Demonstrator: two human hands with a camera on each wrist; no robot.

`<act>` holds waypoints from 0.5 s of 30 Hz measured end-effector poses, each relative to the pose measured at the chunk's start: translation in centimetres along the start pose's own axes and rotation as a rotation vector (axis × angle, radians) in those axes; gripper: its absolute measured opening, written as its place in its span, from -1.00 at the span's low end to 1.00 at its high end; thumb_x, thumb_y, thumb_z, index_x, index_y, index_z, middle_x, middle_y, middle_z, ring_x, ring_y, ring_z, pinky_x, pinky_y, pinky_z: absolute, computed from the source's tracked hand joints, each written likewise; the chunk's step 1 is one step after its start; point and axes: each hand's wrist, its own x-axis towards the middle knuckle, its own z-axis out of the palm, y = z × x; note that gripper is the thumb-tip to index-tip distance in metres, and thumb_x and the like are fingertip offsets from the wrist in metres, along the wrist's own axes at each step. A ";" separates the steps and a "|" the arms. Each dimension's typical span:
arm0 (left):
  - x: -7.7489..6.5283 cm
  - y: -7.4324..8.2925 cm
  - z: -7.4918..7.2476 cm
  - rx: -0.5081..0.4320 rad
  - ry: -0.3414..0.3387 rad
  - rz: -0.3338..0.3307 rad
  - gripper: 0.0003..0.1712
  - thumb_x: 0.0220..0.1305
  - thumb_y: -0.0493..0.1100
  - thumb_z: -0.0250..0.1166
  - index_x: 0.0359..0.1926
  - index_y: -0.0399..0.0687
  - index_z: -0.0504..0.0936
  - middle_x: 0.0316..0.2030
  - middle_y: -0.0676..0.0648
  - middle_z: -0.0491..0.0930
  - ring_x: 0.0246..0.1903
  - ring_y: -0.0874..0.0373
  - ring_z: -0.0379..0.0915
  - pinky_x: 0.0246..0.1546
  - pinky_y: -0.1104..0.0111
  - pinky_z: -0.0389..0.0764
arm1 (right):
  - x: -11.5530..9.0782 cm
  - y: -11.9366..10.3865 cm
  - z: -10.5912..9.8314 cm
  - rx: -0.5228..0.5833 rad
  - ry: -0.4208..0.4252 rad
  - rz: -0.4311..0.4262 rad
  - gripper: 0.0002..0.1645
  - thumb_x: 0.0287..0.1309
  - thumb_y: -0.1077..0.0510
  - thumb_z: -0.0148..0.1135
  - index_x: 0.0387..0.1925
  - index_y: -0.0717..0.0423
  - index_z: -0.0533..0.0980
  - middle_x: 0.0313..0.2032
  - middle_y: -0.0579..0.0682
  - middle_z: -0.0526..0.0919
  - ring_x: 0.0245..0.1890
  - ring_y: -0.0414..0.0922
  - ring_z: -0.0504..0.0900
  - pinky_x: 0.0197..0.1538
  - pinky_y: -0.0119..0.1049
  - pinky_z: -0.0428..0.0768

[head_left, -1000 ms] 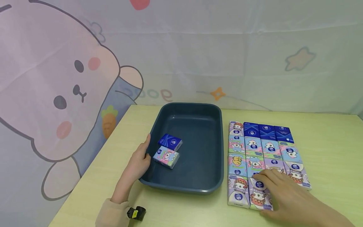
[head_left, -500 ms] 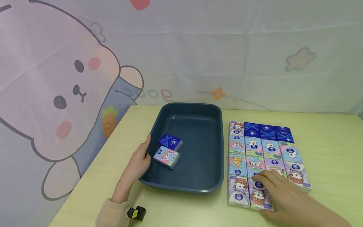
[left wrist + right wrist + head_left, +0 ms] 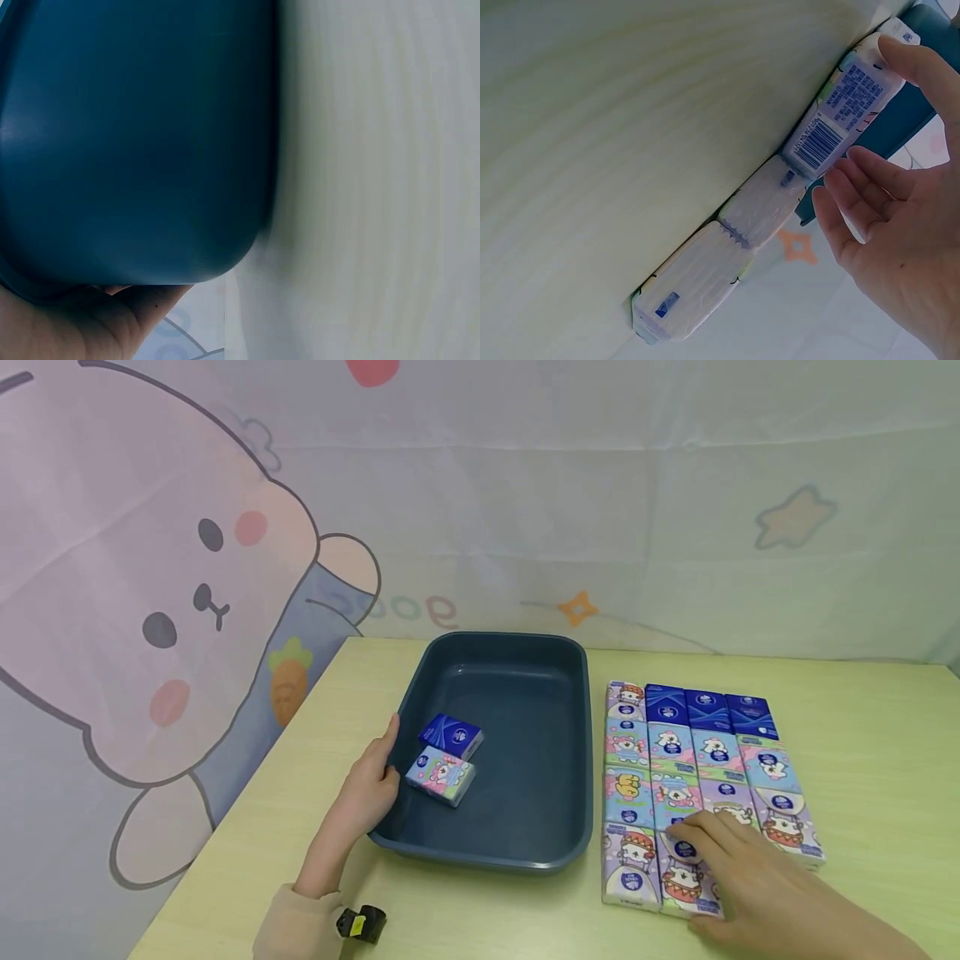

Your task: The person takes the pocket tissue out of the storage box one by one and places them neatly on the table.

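A dark blue plastic bin (image 3: 588, 752) stands on the table. My left hand (image 3: 363, 793) grips its left rim, thumb over the edge; in the left wrist view the hand (image 3: 82, 330) is at the corner of the bin's outer wall (image 3: 135, 150). Inside lie a dark blue tissue pack (image 3: 452, 734) and a pastel one (image 3: 441, 773), touching. My right hand (image 3: 757, 881) spans a purple tissue pack (image 3: 681, 887) in the front row, thumb at its near end and fingers at its far end. The right wrist view shows a pack (image 3: 840, 105) with a barcode between thumb and fingers.
To the bin's right, several tissue packs lie flat in tight rows, dark blue ones (image 3: 707, 710) at the back, pastel ones (image 3: 628, 795) nearer. A purple pack (image 3: 632, 867) adjoins the one under my right hand. A printed cloth (image 3: 525, 510) hangs behind the table.
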 end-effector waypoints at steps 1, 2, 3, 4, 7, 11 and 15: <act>0.0 0.0 0.0 -0.001 0.000 -0.001 -0.22 0.31 -0.45 -0.13 0.51 -0.17 -0.15 0.40 -0.39 0.12 0.43 -0.25 0.01 0.38 -0.08 0.13 | 0.0 0.0 0.0 0.000 -0.004 0.003 -0.02 -0.20 -0.39 0.37 0.27 -0.09 0.35 0.21 -0.14 0.41 0.23 -0.05 0.40 0.28 0.12 0.40; 0.0 0.0 0.0 -0.001 0.001 -0.001 -0.22 0.31 -0.45 -0.13 0.51 -0.17 -0.14 0.40 -0.39 0.13 0.43 -0.25 0.01 0.38 -0.08 0.13 | 0.0 0.0 0.0 -0.002 -0.007 0.004 -0.01 -0.20 -0.40 0.36 0.27 -0.09 0.35 0.21 -0.14 0.41 0.23 -0.04 0.40 0.28 0.13 0.40; 0.1 -0.1 0.0 0.000 0.002 -0.002 -0.22 0.31 -0.45 -0.13 0.51 -0.17 -0.14 0.40 -0.39 0.13 0.42 -0.25 0.02 0.38 -0.08 0.13 | 0.0 0.0 -0.1 -0.005 -0.005 0.001 -0.01 -0.19 -0.41 0.35 0.27 -0.09 0.35 0.21 -0.14 0.41 0.23 -0.05 0.40 0.28 0.12 0.40; 0.1 -0.1 0.1 0.000 0.002 -0.001 -0.22 0.31 -0.45 -0.13 0.51 -0.17 -0.14 0.40 -0.39 0.13 0.42 -0.25 0.02 0.38 -0.08 0.13 | 0.0 0.0 0.0 -0.007 -0.001 -0.002 -0.01 -0.19 -0.42 0.34 0.27 -0.09 0.35 0.21 -0.14 0.41 0.23 -0.04 0.40 0.28 0.12 0.40; 0.1 -0.2 0.1 0.002 0.005 0.000 -0.22 0.31 -0.45 -0.12 0.51 -0.18 -0.14 0.40 -0.39 0.13 0.42 -0.25 0.02 0.38 -0.08 0.14 | -0.1 0.0 0.0 -0.021 0.030 -0.030 -0.02 -0.16 -0.44 0.31 0.26 -0.08 0.36 0.20 -0.15 0.42 0.22 -0.05 0.41 0.27 0.11 0.41; 0.1 -0.2 0.1 0.003 0.005 0.003 -0.22 0.31 -0.45 -0.13 0.51 -0.17 -0.14 0.40 -0.39 0.13 0.42 -0.25 0.02 0.38 -0.08 0.14 | -0.2 -0.2 -0.2 -0.046 0.078 -0.064 -0.06 -0.13 -0.45 0.29 0.23 -0.06 0.38 0.17 -0.15 0.43 0.21 -0.05 0.42 0.27 0.09 0.41; 0.1 -0.2 0.1 0.004 0.004 -0.003 -0.21 0.31 -0.45 -0.12 0.51 -0.15 -0.15 0.40 -0.38 0.14 0.42 -0.25 0.03 0.38 -0.08 0.15 | -0.2 -0.6 -0.7 -0.049 0.082 -0.051 -0.06 -0.11 -0.47 0.25 0.24 -0.07 0.39 0.19 -0.13 0.44 0.25 -0.03 0.40 0.30 0.10 0.38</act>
